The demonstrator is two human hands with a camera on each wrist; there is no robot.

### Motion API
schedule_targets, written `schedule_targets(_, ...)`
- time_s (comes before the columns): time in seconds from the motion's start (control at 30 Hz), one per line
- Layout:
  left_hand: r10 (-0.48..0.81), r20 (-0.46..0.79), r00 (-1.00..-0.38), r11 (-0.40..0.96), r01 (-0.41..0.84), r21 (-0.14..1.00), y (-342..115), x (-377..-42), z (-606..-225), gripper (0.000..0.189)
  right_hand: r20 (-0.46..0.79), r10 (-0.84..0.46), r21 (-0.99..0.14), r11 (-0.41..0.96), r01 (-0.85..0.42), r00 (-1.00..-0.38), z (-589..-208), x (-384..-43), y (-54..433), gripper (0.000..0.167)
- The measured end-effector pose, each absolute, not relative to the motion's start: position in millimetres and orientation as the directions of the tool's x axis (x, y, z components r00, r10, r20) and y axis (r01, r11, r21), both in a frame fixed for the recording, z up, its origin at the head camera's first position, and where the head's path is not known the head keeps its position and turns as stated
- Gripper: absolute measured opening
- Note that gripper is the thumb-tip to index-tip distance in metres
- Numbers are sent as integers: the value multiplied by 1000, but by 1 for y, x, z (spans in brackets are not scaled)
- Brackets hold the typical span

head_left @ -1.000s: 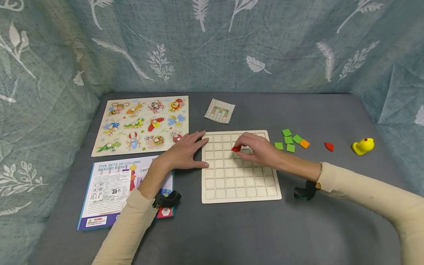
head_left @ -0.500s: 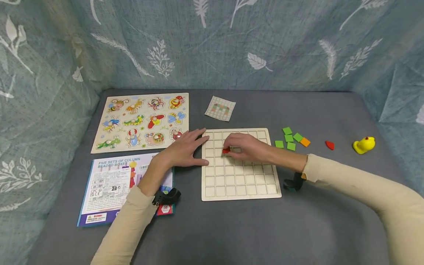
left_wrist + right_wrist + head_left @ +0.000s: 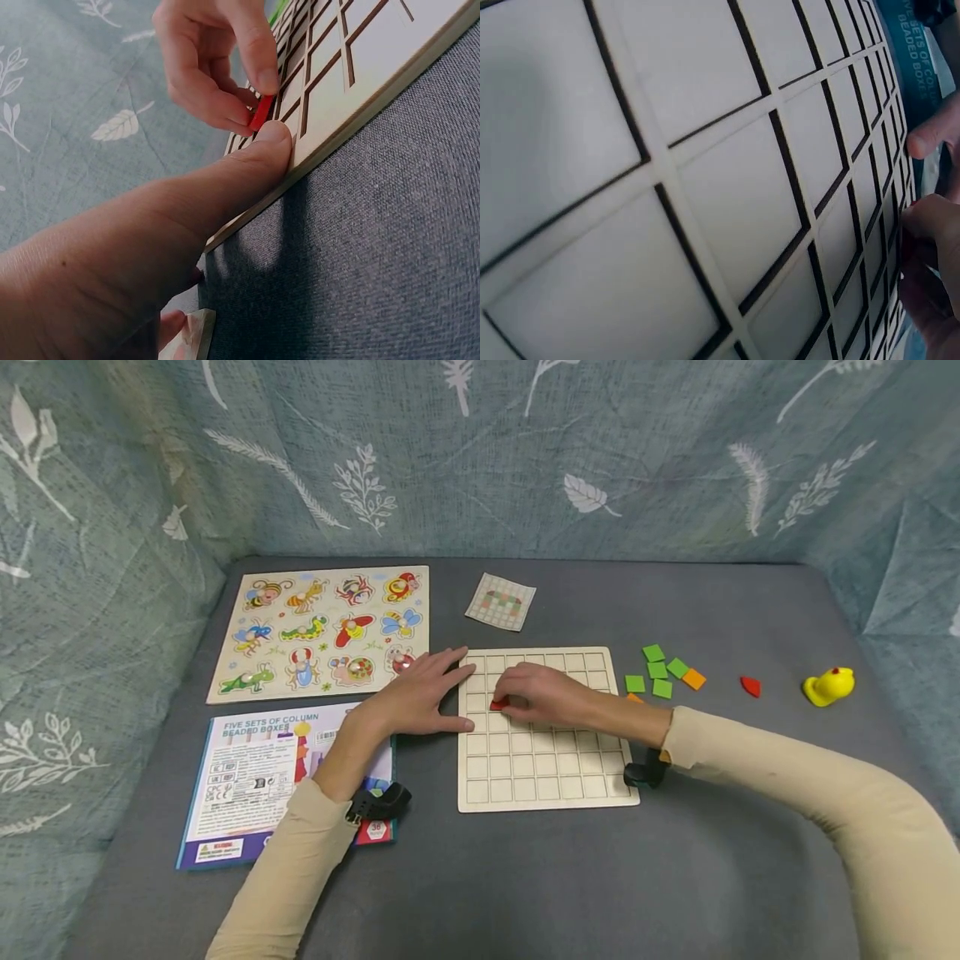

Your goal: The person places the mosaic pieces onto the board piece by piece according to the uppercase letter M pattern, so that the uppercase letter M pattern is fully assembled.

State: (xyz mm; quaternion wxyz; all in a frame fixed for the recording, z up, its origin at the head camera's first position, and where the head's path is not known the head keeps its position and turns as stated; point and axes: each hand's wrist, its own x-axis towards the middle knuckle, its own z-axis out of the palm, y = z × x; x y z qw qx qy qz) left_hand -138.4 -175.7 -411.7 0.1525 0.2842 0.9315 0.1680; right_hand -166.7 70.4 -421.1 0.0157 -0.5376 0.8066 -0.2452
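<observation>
My right hand (image 3: 536, 693) pinches a small red tile (image 3: 261, 112) between thumb and fingers, low over the upper left squares of a wooden grid board (image 3: 547, 768). In the head view only a bit of the tile shows past the fingertips. My left hand (image 3: 423, 697) lies spread at the board's left edge, its thumb and fingertips touching the rim. In the left wrist view, the left thumb (image 3: 259, 154) rests on the rim close to the tile. From the right wrist, the right hand (image 3: 934, 262) appears at the far side of the grid.
Several green tiles (image 3: 656, 670) and an orange tile (image 3: 693, 679) lie right of the board, with a red rounded piece (image 3: 751, 687) and a yellow toy duck (image 3: 828, 687) beyond. A pattern card (image 3: 501, 602) lies behind it. An insect puzzle (image 3: 322, 635) and a boxed set (image 3: 251, 789) are left.
My right hand has moved left across the board, carrying the red tile toward the left columns. Part of another orange tile now shows beside the right forearm. The left hand has stayed put.
</observation>
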Motion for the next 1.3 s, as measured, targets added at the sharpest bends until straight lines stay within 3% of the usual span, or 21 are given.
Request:
schedule_targets(0.3, 583, -189, -790, 782, 482, 396, -175, -141, -410, 86, 253, -870, -388, 310, -868, -423, -422, -165, 70, 1)
schedule_targets(0.5, 598, -181, -781, 768, 493, 410, -173, -141, -408, 85, 226, -870, -353, 347, -869, -439, -418, -157, 77, 7)
schedule_targets(0.73, 600, -194, -776, 767, 489, 416, -174, -139, -407, 85, 198, -821, -331, 458, -825, -535, -413, -131, 109, 40)
schedule_targets(0.83, 600, -188, -778, 766, 490, 417, -176, -139, -406, 86, 219, -787, -342, 492, -801, -577, -411, -126, 134, 43)
schedule_targets(1.1, 610, -176, -773, 754, 497, 429, -176, -139, -408, 84, 126, -610, -345, 712, -611, -782, -406, -130, 211, 42)
schedule_targets(1.3, 611, -166, -775, 752, 501, 430, -176, -137, -408, 84, 88, -551, -336, 768, -545, -830, -402, -130, 240, 43)
